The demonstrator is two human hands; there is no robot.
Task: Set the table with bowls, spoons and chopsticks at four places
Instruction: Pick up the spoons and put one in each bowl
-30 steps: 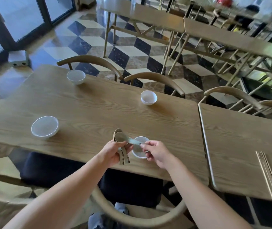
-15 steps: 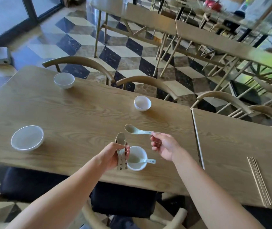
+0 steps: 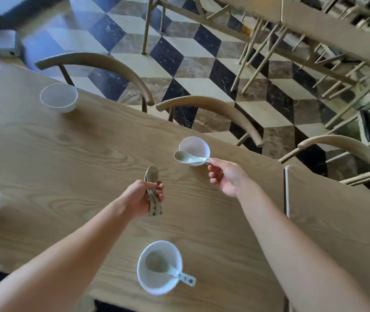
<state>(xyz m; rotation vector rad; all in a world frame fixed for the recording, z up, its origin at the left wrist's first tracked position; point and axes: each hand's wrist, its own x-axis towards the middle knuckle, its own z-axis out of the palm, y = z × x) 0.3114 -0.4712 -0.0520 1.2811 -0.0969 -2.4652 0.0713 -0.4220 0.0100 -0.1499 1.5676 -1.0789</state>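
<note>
Left hand [image 3: 142, 199] – fingers curled tight around stacked spoons [image 3: 152, 190], table [image 3: 67, 154] centre. Near bowl [image 3: 159, 266] at 6 o'clock holds a spoon. Right hand [image 3: 226, 176] pinches one spoon [image 3: 188, 158] by its handle – over far bowl [image 3: 194, 147], 1 o'clock.

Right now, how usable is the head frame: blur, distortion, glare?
Head view: motion blur smears the far tables and chairs at top right; wide-angle lens bows the table edges; both hands, the held spoon and near bowl stay fairly sharp; bright glare on the floor at upper left.
</note>
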